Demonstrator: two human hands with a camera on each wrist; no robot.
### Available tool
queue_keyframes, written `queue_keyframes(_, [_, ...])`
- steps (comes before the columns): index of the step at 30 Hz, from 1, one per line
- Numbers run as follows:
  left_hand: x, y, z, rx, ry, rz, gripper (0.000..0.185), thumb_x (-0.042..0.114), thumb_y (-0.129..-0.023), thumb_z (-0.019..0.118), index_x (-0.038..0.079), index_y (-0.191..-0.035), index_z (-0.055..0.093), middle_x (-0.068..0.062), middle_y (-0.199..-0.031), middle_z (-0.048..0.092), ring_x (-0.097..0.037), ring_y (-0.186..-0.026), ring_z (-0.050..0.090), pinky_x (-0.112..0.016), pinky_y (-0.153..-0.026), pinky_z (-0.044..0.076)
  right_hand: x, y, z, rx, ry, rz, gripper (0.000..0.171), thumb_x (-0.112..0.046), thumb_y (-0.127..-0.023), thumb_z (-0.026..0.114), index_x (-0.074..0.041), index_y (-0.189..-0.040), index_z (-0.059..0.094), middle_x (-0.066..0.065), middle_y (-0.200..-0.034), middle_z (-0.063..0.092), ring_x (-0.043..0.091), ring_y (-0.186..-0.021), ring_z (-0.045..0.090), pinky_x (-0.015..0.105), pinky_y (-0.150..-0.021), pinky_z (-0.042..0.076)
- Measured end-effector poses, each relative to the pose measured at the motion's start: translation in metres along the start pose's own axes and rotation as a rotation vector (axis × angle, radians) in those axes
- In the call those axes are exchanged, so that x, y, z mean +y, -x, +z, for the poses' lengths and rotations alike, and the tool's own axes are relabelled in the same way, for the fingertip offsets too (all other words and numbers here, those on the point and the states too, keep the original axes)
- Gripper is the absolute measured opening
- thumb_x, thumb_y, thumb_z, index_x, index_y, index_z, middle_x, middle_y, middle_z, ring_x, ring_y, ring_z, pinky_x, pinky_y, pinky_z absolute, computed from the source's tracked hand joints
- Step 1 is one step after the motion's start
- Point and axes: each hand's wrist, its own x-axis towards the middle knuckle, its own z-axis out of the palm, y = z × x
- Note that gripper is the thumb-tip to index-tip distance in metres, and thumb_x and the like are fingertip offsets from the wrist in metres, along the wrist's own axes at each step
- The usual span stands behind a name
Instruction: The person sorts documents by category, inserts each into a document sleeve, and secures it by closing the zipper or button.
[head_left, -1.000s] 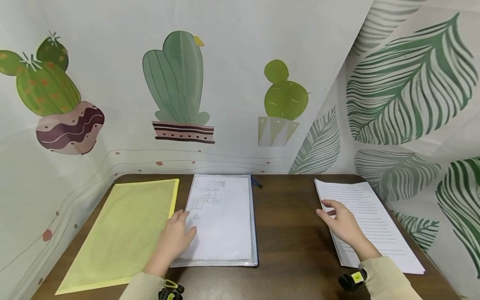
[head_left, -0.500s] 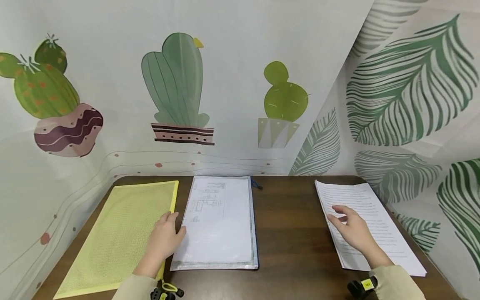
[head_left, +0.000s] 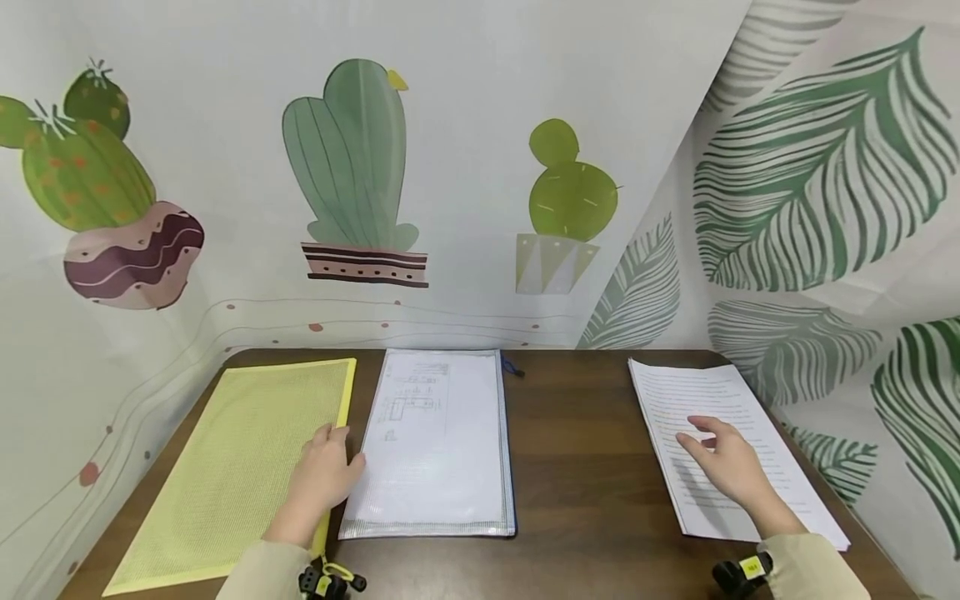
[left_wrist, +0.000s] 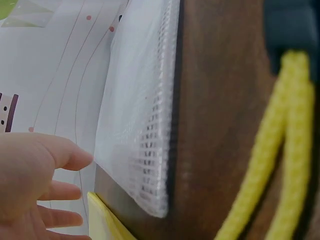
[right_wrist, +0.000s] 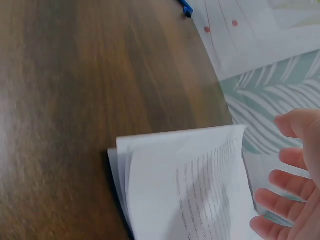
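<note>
Right hand (head_left: 731, 471): fingers (right_wrist: 280, 199) spread and relaxed, holding nothing, hovering over or lightly on the stack of printed sheets (head_left: 731, 442); contact cannot be told. In the right wrist view the top sheet's near corner curls up off the stack, just left of the fingertips.

Left hand (head_left: 324, 475): fingers (left_wrist: 60, 152) straight and slightly apart, gripping nothing. Palm lies over the right edge of the yellow mesh zip pouch (head_left: 240, 467), thumb side just beside the left edge of the white mesh zip pouch (head_left: 435, 446), which has a printed form inside.

Key relation: the sheet stack lies directly under and ahead of the right fingers, long axis running away from the person, slightly angled toward the right. The right hand is clearly nearer to it; the left hand is well apart from it, across bare tabletop (head_left: 577, 450).

The 2 pouches sit side by side, long axes also running away from the person. A blue zip pull (head_left: 512, 367) shows at the white pouch's far right corner.
</note>
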Motion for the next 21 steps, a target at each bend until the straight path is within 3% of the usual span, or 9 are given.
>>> queue_keyframes(9, [-0.001, -0.001, -0.002, -0.041, -0.011, -0.021, 0.055, 0.021, -0.089, 0.054, -0.012, -0.131, 0.043, -0.039, -0.139, 0.029, -0.058, -0.122, 0.035, -0.067, -0.089, 0.039, 0.020, 0.000, -0.003, -0.030, 0.029, 0.056, 0.059, -0.035, -0.094, 0.052, 0.014, -0.127, 0.045, 0.042, -0.123, 0.044, 0.053, -0.100, 0.054, 0.056, -0.079, 0.047])
queue_keyframes(12, [-0.001, -0.001, -0.001, -0.042, -0.014, -0.025, 0.056, 0.021, -0.089, 0.054, -0.013, -0.131, 0.043, -0.039, -0.139, 0.030, -0.058, -0.121, 0.036, -0.066, -0.090, 0.039, 0.027, 0.000, -0.004, -0.035, 0.047, 0.089, 0.063, -0.037, -0.094, 0.050, 0.016, -0.128, 0.043, 0.044, -0.125, 0.039, 0.056, -0.107, 0.047, 0.061, -0.084, 0.042])
queue_keyframes(17, [-0.004, -0.003, 0.000, -0.021, -0.033, -0.024, 0.053, 0.017, -0.088, 0.054, -0.017, -0.127, 0.044, -0.040, -0.132, 0.038, -0.058, -0.112, 0.044, -0.064, -0.087, 0.042, 0.035, 0.001, -0.008, -0.060, 0.070, 0.178, 0.069, -0.041, -0.095, 0.047, 0.017, -0.130, 0.037, 0.047, -0.129, 0.030, 0.061, -0.117, 0.032, 0.066, -0.093, 0.033])
queue_keyframes(21, [-0.006, -0.004, 0.000, 0.003, -0.059, -0.037, 0.048, 0.013, -0.086, 0.056, -0.020, -0.119, 0.047, -0.039, -0.120, 0.046, -0.056, -0.101, 0.050, -0.061, -0.080, 0.047, 0.041, 0.001, -0.012, -0.048, 0.110, 0.237, 0.067, -0.038, -0.094, 0.048, 0.017, -0.129, 0.037, 0.047, -0.129, 0.030, 0.061, -0.118, 0.031, 0.066, -0.095, 0.032])
